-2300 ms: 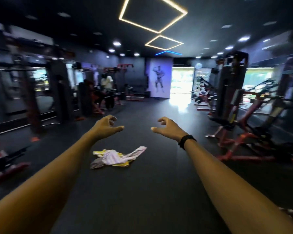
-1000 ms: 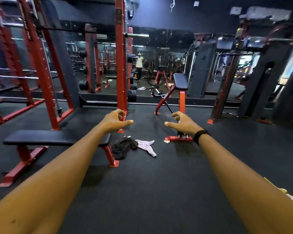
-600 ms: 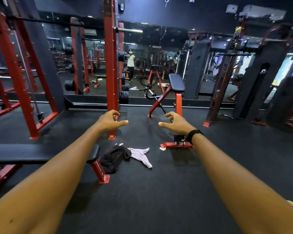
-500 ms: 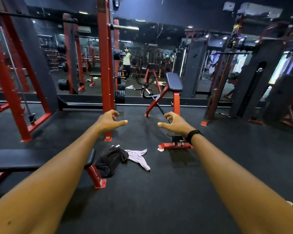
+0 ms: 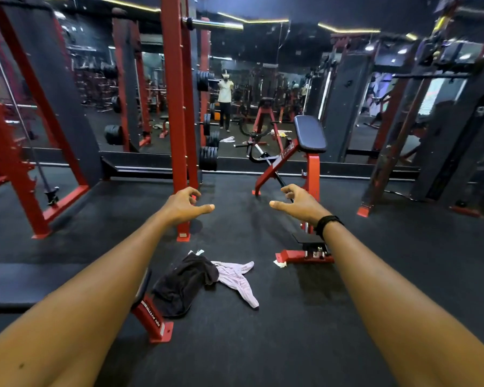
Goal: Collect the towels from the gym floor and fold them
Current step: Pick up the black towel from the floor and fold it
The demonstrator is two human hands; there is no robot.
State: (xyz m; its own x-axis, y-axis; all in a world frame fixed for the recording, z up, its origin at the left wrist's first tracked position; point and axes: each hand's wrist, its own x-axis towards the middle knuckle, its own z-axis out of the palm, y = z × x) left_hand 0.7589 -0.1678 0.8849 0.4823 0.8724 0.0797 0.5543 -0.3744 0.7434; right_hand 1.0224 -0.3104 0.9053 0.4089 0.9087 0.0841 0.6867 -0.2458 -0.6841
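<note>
A crumpled black towel [image 5: 183,283] lies on the dark gym floor, beside the red foot of a flat bench. A pale pink-white towel [image 5: 239,277] sprawls right next to it, touching its right edge. Both my arms stretch forward above them. My left hand [image 5: 185,204] hovers in the air with loosely curled fingers and holds nothing. My right hand [image 5: 298,203], with a black band on the wrist, hovers the same way, empty. Neither hand touches a towel.
A flat bench [image 5: 39,277] with a red foot [image 5: 154,321] stands at the left. A red rack post [image 5: 176,115] rises ahead. An incline bench [image 5: 309,152] on a red base stands right of centre. A wall mirror [image 5: 246,107] reflects a standing person.
The view turned from a yellow-and-white towel pile to the black and pale towels, which have drawn closer and lower in the frame. Both hands stay raised and empty.
</note>
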